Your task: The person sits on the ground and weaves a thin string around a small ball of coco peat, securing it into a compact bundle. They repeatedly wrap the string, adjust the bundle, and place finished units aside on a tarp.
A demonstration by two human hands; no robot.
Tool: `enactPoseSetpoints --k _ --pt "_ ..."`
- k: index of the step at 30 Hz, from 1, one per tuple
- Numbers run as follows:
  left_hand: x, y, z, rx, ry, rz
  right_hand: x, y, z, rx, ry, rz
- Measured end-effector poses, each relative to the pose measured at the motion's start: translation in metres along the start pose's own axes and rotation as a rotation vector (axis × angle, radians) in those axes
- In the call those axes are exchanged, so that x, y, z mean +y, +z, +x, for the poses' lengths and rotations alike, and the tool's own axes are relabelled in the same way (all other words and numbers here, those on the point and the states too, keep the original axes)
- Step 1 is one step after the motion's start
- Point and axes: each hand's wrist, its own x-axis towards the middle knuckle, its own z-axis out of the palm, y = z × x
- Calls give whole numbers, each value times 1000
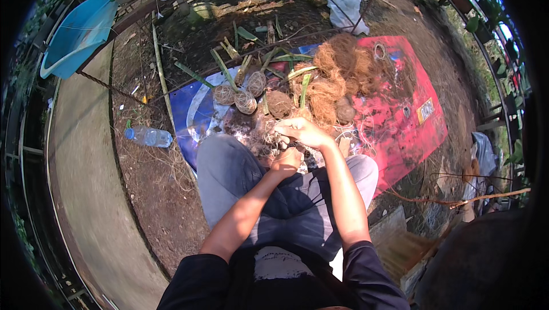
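My right hand (303, 133) is bent over a small tangle of pale string (271, 137), pinching some of it at the fingertips. Just below it, close to my lap, my left hand (288, 160) is curled; what lies inside its fingers is hidden. Ahead lie several string-wrapped balls, one (245, 102) nearest, another (256, 84) behind it, with cut green stalks (224, 69) beside them. A dark brown ball (279, 104) lies just beyond my hands. Loose brown fibre (328, 91) is heaped to its right, with a green strip (305, 90) upright before it.
A blue and red sheet (403, 138) lies under everything, with loose string on its right part. A plastic bottle (149, 136) lies on the soil at left. A metal bar frame (141, 9) crosses ahead, near a blue basin (79, 35). A white plastic bag (346, 9) lies beyond.
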Motion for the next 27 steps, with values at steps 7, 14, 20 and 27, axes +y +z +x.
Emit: enactPoseSetpoints --k 7,14,20,27 --pt "29 -18 -6 281 -90 137 39 -14 -13 273 277 -787" --pt "21 5 -19 -212 -69 377 83 -24 -29 577 -134 314" --pt "-8 10 -11 -135 -156 286 98 -56 -46 908 -115 665" --pt "-15 10 -8 -321 -387 495 89 -71 -40 1274 -298 482"
